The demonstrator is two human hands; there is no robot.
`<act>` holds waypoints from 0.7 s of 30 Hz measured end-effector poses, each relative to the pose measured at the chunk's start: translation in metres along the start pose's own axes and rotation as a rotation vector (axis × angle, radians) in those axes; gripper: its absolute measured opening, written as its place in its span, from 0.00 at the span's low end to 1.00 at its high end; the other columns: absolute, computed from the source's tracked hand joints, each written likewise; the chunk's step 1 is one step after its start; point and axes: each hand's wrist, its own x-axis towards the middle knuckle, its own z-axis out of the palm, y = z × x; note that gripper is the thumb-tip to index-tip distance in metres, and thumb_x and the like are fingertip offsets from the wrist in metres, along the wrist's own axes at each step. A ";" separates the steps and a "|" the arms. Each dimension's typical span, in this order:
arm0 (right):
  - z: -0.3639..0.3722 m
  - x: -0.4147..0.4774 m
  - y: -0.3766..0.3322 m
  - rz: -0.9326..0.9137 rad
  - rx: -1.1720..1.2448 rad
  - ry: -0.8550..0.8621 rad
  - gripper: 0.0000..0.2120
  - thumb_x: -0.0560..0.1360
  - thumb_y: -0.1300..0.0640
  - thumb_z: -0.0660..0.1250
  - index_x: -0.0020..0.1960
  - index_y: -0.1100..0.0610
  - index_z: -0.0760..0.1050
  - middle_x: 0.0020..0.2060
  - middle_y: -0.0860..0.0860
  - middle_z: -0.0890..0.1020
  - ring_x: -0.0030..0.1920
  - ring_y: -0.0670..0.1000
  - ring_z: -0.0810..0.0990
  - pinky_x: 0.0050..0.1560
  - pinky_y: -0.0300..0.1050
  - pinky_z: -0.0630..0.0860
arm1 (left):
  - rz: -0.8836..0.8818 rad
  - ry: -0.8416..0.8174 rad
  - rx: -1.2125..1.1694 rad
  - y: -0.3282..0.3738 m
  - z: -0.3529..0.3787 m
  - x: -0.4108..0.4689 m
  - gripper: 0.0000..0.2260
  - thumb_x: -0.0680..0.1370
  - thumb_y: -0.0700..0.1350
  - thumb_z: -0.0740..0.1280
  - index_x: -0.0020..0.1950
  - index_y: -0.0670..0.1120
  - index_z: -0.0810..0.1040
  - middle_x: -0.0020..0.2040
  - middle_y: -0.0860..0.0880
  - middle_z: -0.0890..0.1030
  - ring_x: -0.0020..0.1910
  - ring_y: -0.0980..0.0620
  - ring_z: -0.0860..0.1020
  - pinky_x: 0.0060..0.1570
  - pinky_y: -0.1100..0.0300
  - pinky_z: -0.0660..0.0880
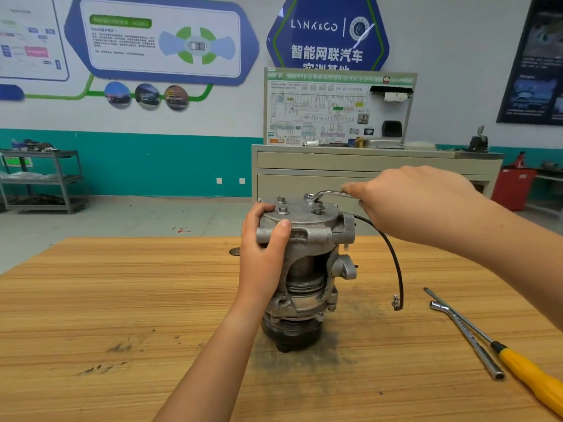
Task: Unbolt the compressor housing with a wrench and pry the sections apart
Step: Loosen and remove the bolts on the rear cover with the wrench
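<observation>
**Wrench at the compressor's top plate**

At frame centre, the left hand [264,254] is gripping the upper housing of the compressor [307,269], which is standing upright on the wooden table [122,300]. To its right, the right hand [411,205] is clasping the wrench [327,194], its ring end over the top plate. At lower right, a bent bar tool [483,356] and a yellow-handled screwdriver [530,373] are lying together.

You stand in an automotive training workshop: a Lynk & Co sign [327,28] and a car-sensor poster [158,41] hang on the teal-banded wall [457,56], a wiring-diagram teaching board [320,114] tops a cabinet [304,161], a metal parts trolley [42,178] stands alongside, and a yellow-handled screwdriver [530,376] lies on your scuffed wooden bench [122,300].
</observation>
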 end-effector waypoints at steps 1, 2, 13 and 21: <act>0.000 0.000 -0.003 -0.001 -0.022 0.004 0.19 0.78 0.60 0.55 0.65 0.44 0.66 0.33 0.47 0.70 0.29 0.49 0.67 0.25 0.39 0.64 | -0.001 -0.005 0.002 0.000 0.000 0.000 0.11 0.70 0.55 0.62 0.52 0.62 0.71 0.60 0.48 0.74 0.59 0.47 0.74 0.57 0.46 0.75; -0.001 0.000 -0.005 -0.004 -0.025 -0.003 0.18 0.78 0.60 0.55 0.65 0.44 0.67 0.36 0.48 0.72 0.29 0.49 0.67 0.24 0.38 0.62 | -0.004 -0.010 0.002 0.000 0.000 0.000 0.11 0.70 0.55 0.62 0.52 0.62 0.71 0.60 0.48 0.74 0.59 0.47 0.75 0.57 0.46 0.75; -0.001 -0.016 0.003 0.051 -0.057 0.002 0.16 0.79 0.58 0.55 0.64 0.44 0.66 0.31 0.46 0.66 0.28 0.47 0.65 0.25 0.39 0.64 | 0.006 -0.013 0.001 -0.004 0.000 0.001 0.11 0.70 0.56 0.61 0.52 0.63 0.70 0.58 0.55 0.73 0.58 0.50 0.74 0.54 0.55 0.77; -0.009 -0.014 -0.012 0.022 -0.180 -0.046 0.21 0.72 0.68 0.58 0.61 0.52 0.72 0.29 0.50 0.67 0.25 0.50 0.65 0.21 0.38 0.62 | -0.003 -0.004 0.011 -0.002 0.000 0.000 0.11 0.71 0.55 0.61 0.52 0.62 0.70 0.59 0.52 0.73 0.60 0.49 0.74 0.58 0.48 0.75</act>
